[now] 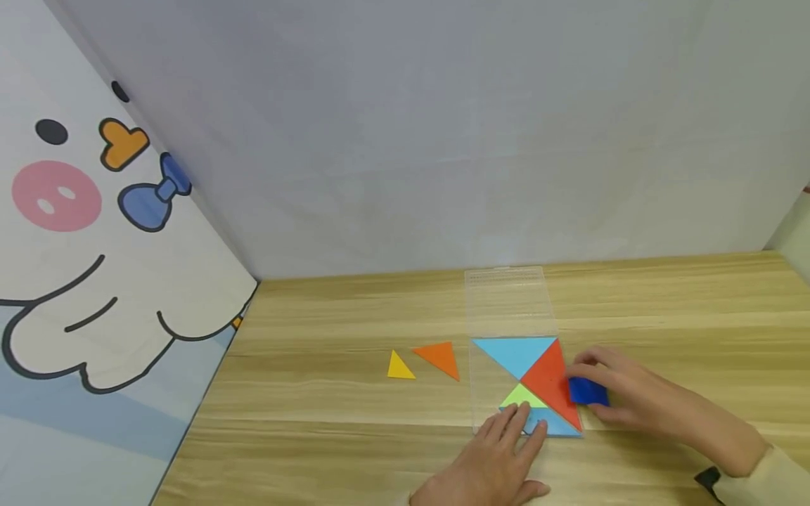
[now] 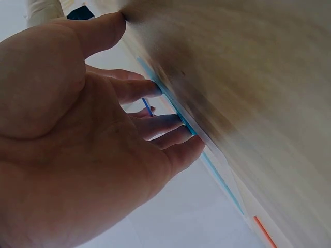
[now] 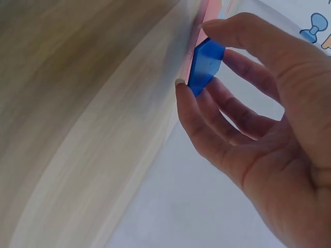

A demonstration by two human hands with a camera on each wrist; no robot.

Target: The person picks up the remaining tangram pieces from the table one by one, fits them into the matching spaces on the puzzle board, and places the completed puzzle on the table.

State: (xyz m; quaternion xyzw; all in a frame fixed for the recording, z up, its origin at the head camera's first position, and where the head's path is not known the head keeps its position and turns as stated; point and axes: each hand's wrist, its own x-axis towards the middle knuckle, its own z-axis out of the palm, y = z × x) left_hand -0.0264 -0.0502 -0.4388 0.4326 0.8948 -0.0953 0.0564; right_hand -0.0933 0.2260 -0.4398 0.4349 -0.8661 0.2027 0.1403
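Observation:
Between the thumb and fingers of my right hand [image 1: 626, 393] is a dark blue flat piece [image 1: 588, 392], pinched by its edges; the right wrist view shows the piece [image 3: 208, 64] tilted beside the red one. My left hand [image 1: 490, 460] rests its fingertips on a light blue piece [image 1: 560, 422] at the near edge of a clear plastic case [image 1: 484, 386], partly covering it. Inside the case also lie a light green triangle [image 1: 520, 396], a red triangle [image 1: 552, 379] and a large light blue triangle [image 1: 517, 355]. The case's left part shows wood through it.
Left of the case, an orange triangle [image 1: 443, 358] and a smaller yellow triangle [image 1: 399, 367] lie on the wooden table [image 1: 316, 393]. The clear lid [image 1: 510, 302] lies folded back behind the case. A pale cloth [image 1: 443, 140] hangs behind the table, a cartoon-printed one [image 1: 76, 281] at left.

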